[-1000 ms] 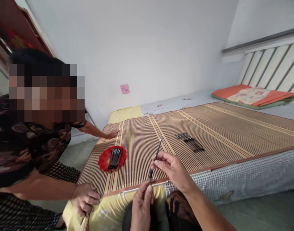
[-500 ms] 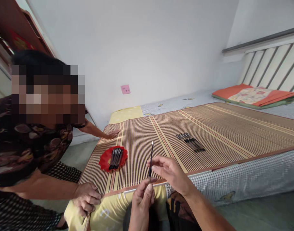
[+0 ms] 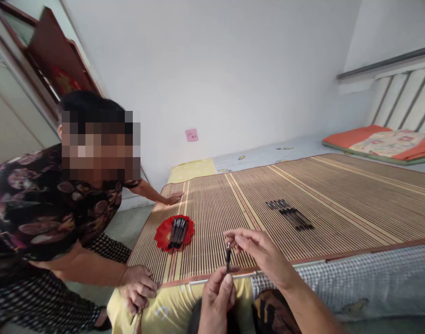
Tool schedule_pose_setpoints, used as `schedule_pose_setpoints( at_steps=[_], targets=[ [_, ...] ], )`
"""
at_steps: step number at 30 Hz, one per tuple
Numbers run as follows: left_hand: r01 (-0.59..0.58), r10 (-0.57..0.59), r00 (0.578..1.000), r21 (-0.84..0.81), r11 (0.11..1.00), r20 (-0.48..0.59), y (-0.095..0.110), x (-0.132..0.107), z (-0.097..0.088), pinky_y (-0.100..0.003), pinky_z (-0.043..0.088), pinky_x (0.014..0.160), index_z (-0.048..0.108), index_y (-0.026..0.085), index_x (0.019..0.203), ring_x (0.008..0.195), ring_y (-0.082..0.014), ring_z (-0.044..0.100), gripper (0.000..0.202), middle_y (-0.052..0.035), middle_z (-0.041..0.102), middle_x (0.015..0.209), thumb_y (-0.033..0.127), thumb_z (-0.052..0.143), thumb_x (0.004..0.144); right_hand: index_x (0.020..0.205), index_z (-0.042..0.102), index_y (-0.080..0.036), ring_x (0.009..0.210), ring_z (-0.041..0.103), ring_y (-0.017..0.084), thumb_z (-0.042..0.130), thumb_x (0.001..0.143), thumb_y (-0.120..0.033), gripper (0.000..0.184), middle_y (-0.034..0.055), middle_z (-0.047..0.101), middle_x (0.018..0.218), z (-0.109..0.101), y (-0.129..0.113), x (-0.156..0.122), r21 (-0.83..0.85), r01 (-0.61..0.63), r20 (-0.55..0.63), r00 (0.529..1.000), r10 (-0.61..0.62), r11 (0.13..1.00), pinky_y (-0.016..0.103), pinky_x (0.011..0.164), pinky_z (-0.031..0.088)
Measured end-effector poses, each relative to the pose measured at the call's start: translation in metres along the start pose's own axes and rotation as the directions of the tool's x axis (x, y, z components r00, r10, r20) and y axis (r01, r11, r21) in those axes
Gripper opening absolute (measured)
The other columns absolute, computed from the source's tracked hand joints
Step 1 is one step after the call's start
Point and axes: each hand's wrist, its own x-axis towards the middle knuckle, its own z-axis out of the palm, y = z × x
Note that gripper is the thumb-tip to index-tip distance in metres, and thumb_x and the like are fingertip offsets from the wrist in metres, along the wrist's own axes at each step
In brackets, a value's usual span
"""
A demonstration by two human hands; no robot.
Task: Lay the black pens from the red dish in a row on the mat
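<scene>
Upright between the thumb and fingers of my left hand [image 3: 219, 290] is a pen [image 3: 228, 257], its dark barrel and pale metallic tip pointing up. Its lower end is hidden in the hand. Just above and beside the tip hovers my right hand [image 3: 256, 248], fingers curved and apart; I see nothing held in it. Farther right on the striped mat [image 3: 215, 208] lie several dark pen barrels [image 3: 296, 219] side by side. A row of short dark and clear pen parts [image 3: 278, 204] adjoins them. Several pens [image 3: 178, 232] rest together on a red scalloped plate [image 3: 161, 243] to the left.
At the left, a person [image 3: 94, 218] leans over the bed, one hand [image 3: 138, 287] on its near edge and the other [image 3: 174, 198] flat on the mat. A folded orange quilt [image 3: 351, 136] lies at the far right. A pink note [image 3: 191, 135] is on the wall.
Less of the pen's dark shaft stands above my left hand now. My right hand's fingers have shifted up near its tip. The whole view has turned slightly left.
</scene>
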Motion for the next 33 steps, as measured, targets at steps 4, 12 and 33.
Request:
schedule_pose_setpoints(
  at_steps=[4,12,33],
  targets=[
    [-0.015,0.015,1.0,0.031,0.999,0.002,-0.003,0.0,0.003,-0.022,0.026,0.053,0.078,0.015,0.097,0.053,-0.0077,0.03,0.063,0.0069,0.038,0.056,0.072,0.083,0.07,0.103,0.08,-0.024,0.097,0.069,0.022,0.067,0.097,-0.049,0.029,0.0059,0.076,0.099,0.001,0.001,-0.002,-0.046,0.002,0.074,0.997,0.001,0.999,0.034,0.088,0.054],
    [-0.018,0.021,0.989,-0.021,1.0,0.149,0.001,0.004,0.005,-0.022,0.022,0.051,0.074,0.015,0.098,0.052,-0.0071,0.033,0.058,0.0059,0.044,0.058,0.07,0.078,0.079,0.096,0.078,-0.021,0.082,0.06,0.017,0.068,0.096,-0.05,0.031,0.0043,0.071,0.091,-0.009,0.005,-0.003,-0.054,-0.019,0.039,0.999,0.022,0.998,0.029,0.074,0.047],
    [-0.068,0.065,0.971,0.008,0.998,0.23,-0.009,0.014,-0.001,-0.021,0.04,0.061,0.073,0.014,0.092,0.057,-0.01,0.054,0.042,-0.0031,0.071,0.066,0.056,0.077,0.088,0.08,0.073,-0.021,0.084,0.06,0.019,0.082,0.082,-0.055,0.036,0.0029,0.068,0.087,-0.009,0.021,0.002,0.068,-0.071,-0.048,0.996,0.074,0.995,0.033,0.081,0.047]
  ],
)
